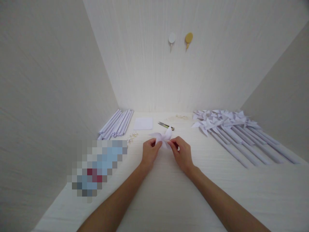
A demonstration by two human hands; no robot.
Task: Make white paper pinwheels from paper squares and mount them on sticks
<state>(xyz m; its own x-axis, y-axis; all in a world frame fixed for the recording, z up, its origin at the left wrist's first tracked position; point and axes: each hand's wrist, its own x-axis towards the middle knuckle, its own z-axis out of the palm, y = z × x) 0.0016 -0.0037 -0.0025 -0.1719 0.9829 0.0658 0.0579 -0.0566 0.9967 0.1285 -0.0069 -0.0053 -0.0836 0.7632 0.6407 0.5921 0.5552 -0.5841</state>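
Both my hands meet over the middle of the white table [169,193]. My left hand [149,153] and my right hand [182,153] pinch a folded white paper pinwheel head [163,136] between their fingertips, holding it just above the tabletop. Its pointed flaps stick up and out from between my fingers. Small scissors [166,125] lie just behind it.
A bundle of rolled white paper sticks [117,124] lies at the back left, with a square white sheet [143,123] beside it. Several finished paper pinwheels on sticks [231,129] lie at the right. A blurred-out item [98,166] sits at the left. Two wall hooks [180,38] hang above.
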